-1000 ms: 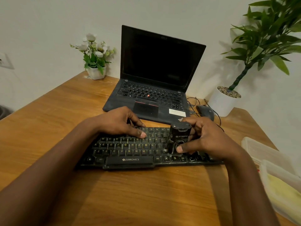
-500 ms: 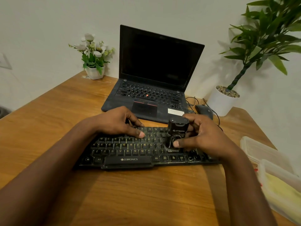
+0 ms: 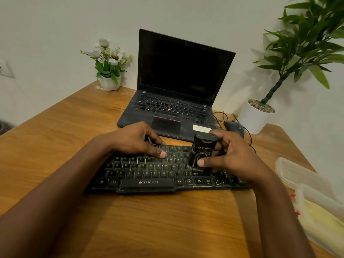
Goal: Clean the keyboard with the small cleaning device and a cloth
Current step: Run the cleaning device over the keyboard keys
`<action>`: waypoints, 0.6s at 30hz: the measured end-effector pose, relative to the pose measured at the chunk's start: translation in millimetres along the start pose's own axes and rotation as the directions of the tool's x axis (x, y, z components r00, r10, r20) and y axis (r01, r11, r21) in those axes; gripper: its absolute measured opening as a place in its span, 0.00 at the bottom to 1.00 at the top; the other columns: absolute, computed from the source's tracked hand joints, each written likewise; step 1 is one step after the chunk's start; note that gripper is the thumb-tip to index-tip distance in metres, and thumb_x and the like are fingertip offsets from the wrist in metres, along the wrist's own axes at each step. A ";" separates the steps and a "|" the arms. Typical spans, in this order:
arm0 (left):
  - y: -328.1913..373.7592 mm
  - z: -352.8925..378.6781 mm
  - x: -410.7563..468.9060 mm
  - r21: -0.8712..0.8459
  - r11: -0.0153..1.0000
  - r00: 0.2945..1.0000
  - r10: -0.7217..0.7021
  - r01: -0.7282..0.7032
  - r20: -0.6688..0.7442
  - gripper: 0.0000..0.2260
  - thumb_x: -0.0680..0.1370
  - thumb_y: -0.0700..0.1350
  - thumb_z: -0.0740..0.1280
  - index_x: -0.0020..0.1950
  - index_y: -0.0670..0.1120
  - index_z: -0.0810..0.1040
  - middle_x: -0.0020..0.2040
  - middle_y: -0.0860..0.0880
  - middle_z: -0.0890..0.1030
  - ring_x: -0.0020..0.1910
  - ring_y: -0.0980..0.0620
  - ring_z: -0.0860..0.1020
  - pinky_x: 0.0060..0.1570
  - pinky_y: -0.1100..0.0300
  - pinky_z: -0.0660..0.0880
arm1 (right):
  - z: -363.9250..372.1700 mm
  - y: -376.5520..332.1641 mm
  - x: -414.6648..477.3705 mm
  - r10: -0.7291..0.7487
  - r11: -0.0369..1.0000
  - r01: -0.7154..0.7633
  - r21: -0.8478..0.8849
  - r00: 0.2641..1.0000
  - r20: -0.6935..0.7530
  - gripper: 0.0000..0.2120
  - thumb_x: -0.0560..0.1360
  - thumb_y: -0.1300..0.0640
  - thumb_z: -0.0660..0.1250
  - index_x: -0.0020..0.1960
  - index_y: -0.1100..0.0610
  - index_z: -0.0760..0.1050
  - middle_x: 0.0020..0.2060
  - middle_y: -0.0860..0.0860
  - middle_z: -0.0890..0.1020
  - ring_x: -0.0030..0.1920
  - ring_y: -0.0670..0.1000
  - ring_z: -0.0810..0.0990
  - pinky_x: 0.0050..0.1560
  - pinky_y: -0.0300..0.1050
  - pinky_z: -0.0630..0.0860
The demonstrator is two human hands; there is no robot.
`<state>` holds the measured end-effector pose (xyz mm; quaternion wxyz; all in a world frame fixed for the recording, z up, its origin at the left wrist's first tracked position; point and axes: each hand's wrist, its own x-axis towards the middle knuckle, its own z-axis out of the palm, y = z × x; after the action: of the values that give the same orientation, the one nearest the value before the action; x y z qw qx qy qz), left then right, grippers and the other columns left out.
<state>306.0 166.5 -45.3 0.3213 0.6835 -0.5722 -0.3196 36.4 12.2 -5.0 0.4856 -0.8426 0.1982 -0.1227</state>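
Observation:
A black Zebronics keyboard (image 3: 149, 175) lies on the wooden table (image 3: 149, 220) in front of me. My right hand (image 3: 230, 157) grips a small black cleaning device (image 3: 202, 149), held upright with its lower end on the keys at the keyboard's right part. My thumb presses on its front. My left hand (image 3: 137, 140) rests palm down on the upper left rows of the keyboard, fingers apart, holding nothing. A yellow cloth (image 3: 323, 220) shows inside a clear plastic box at the right edge.
An open black laptop (image 3: 178, 86) stands behind the keyboard. A black mouse (image 3: 234, 127) with cables lies right of it. A white flower pot (image 3: 109, 82) is at back left, a potted plant (image 3: 255, 116) at back right. Clear plastic boxes (image 3: 301, 175) sit at the right.
The right hand with the device has shifted slightly toward the back of the keyboard. The left hand has stayed on the keys.

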 end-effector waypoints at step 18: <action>-1.4 -0.1 0.9 0.022 1.000 1.000 0.001 -0.001 -0.011 0.13 0.74 0.53 0.80 0.56 0.51 0.89 0.44 0.54 0.87 0.33 0.64 0.78 0.35 0.72 0.71 | 4.6 6.1 6.6 -0.001 0.999 -0.005 -0.039 0.990 -0.141 0.25 0.73 0.63 0.81 0.64 0.46 0.78 0.48 0.50 0.90 0.45 0.51 0.90 0.36 0.45 0.84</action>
<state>307.0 165.8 -46.4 0.3171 0.6886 -0.5743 -0.3090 42.8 10.0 -12.5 0.4540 -0.8409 0.2351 -0.1775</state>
